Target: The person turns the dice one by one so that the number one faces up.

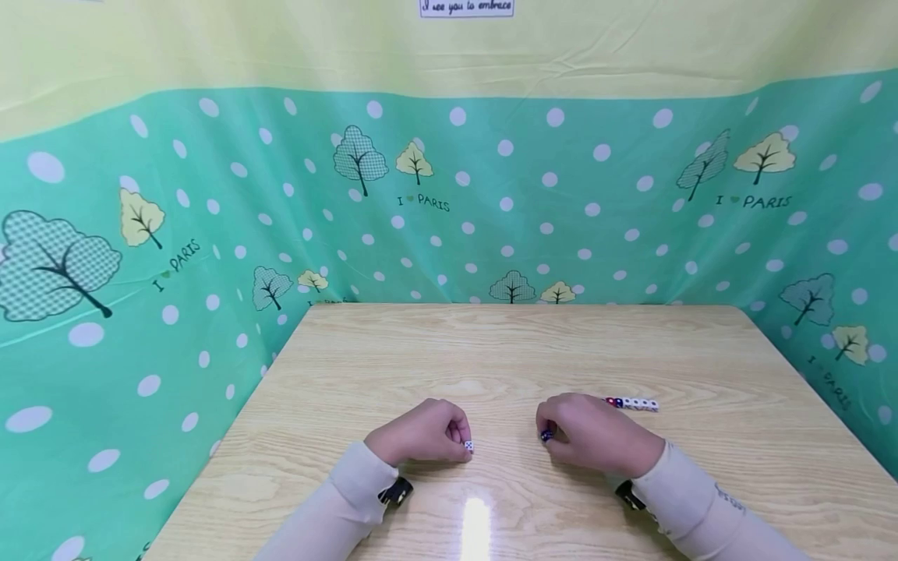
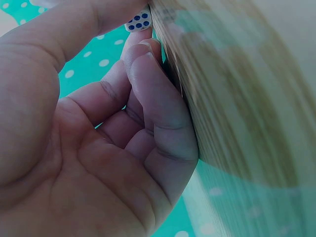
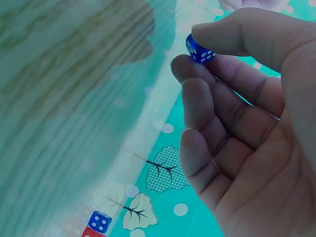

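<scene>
Between thumb and index finger, my left hand (image 1: pixel 428 431) pinches a white die with blue dots (image 1: pixel 468 446), low over the tabletop. The left wrist view shows this die (image 2: pixel 138 20) at the top, partly hidden by the thumb. My right hand (image 1: pixel 596 432) pinches a dark blue die with white dots (image 1: pixel 546 435) between thumb and fingers. In the right wrist view the blue die (image 3: pixel 199 51) appears clearly, with the other fingers curled below it. Beyond the right hand lies a row of dice (image 1: pixel 634 403), red, blue and white; the hand hides part of it.
The wooden table (image 1: pixel 421 343) carries a bright light reflection near its front. A green dotted cloth (image 1: pixel 505 218) with printed trees hangs behind and along both sides. In the right wrist view, a blue die (image 3: pixel 99 222) and a red die (image 3: pixel 93 232) sit at the lower left.
</scene>
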{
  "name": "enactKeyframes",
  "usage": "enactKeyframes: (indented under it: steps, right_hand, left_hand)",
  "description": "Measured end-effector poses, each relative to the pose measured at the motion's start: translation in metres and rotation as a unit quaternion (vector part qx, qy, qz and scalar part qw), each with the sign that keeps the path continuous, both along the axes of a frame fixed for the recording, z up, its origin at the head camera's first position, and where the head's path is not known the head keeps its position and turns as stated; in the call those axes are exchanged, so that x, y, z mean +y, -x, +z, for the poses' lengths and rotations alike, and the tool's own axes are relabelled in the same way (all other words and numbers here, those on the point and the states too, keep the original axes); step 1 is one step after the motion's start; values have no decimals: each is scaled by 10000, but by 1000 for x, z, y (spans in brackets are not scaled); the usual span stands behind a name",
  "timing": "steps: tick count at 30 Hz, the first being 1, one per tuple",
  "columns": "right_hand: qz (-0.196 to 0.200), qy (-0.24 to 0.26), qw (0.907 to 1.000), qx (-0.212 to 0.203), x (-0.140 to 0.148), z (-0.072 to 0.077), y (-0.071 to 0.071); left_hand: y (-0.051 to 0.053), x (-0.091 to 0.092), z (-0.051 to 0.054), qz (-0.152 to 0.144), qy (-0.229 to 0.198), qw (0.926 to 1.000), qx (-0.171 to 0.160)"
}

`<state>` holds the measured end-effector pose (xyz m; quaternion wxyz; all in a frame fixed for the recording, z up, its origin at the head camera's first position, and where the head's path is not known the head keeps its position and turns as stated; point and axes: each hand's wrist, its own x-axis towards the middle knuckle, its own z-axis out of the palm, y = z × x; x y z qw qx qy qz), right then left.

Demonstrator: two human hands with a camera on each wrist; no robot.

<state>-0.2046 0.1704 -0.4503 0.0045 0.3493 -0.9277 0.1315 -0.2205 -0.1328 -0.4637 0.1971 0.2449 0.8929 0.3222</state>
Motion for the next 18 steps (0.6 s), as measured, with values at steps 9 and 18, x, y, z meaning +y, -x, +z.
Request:
enactKeyframes:
  steps: [9, 18]
  right_hand:
    - [-17, 610, 9963, -612, 4, -1, 4]
    - [-40, 880, 9911, -994, 11, -10, 10]
  left_hand:
    - [1, 0, 0, -7, 23, 10000, 36]
    - [1, 0, -1, -13, 9, 10000, 44]
